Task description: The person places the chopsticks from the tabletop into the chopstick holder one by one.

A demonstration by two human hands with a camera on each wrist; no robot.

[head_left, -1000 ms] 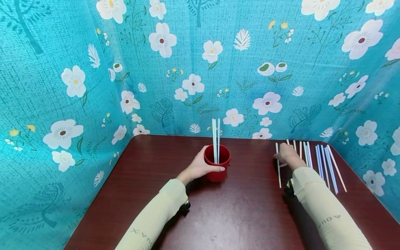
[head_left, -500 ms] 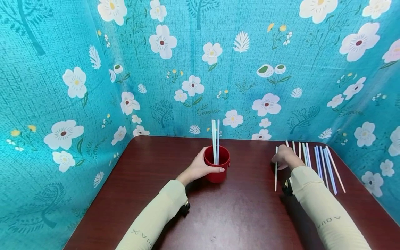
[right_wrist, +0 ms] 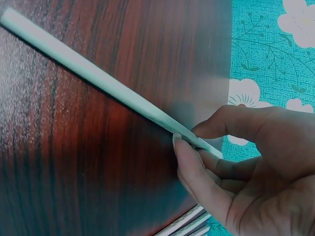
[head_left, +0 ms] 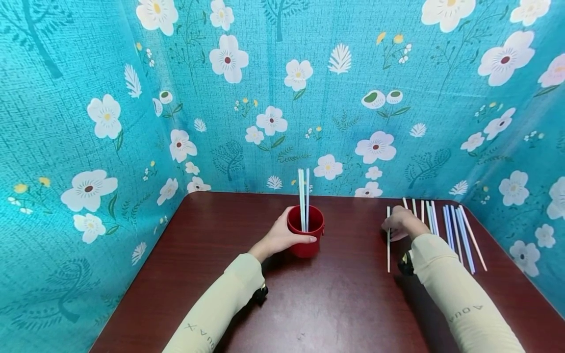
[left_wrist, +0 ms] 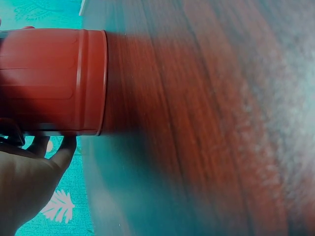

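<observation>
A red bucket-like cup (head_left: 304,247) stands upright on the table with several pale chopsticks (head_left: 302,196) leaning in it. My left hand (head_left: 282,234) grips the cup from its left side, thumb across the front. In the left wrist view the cup (left_wrist: 54,81) fills the upper left, with fingers beneath it. On the right side, my right hand (head_left: 400,223) pinches a pale green chopstick (head_left: 388,255) between thumb and fingers. The right wrist view shows this chopstick (right_wrist: 98,73) slanting low over the tabletop, held near its far end.
Several more chopsticks (head_left: 468,240), in white, blue and pinkish tones, lie side by side at the table's right. The dark reddish-brown table (head_left: 335,304) meets a blue flowered cloth (head_left: 247,162) along its back and sides.
My right hand has shifted slightly left and toward me, and the chopstick has slid with it, away from the others. My left hand still holds the cup in place.
</observation>
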